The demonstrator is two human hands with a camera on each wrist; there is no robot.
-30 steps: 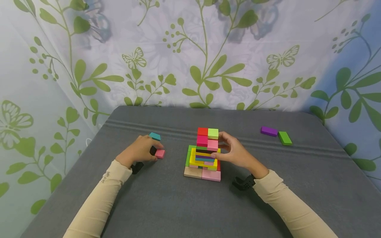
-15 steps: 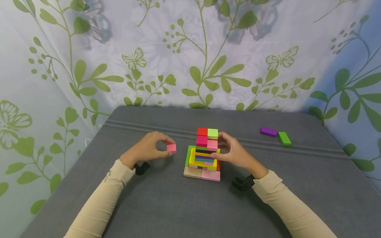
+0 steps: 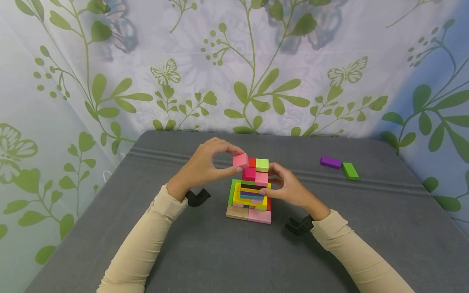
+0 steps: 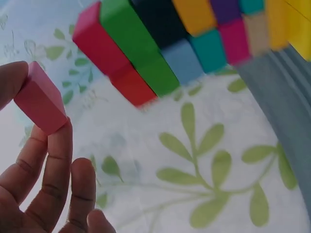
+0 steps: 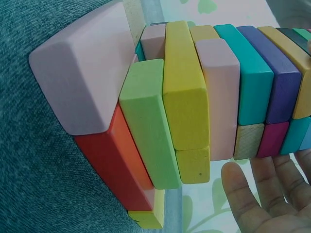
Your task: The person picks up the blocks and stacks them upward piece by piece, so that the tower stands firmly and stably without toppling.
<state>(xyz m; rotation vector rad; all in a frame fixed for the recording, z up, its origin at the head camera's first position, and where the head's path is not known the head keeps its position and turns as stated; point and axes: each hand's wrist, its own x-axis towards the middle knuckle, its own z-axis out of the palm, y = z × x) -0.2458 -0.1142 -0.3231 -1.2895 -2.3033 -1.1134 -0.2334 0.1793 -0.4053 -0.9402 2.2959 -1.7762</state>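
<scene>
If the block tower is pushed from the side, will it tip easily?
Probably the top would. The block tower narrows upward on loosely stacked, smooth blocks, so upper layers may slide. Its wide base looks steadier, and the right hand braces it.

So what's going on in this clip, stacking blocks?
Yes. A person is building a tower of coloured blocks on a grey table. The left hand pinches a pink block in the air beside the tower's top layer. The right hand rests against the tower's right side. A purple block and a green block lie apart at the far right.
</scene>
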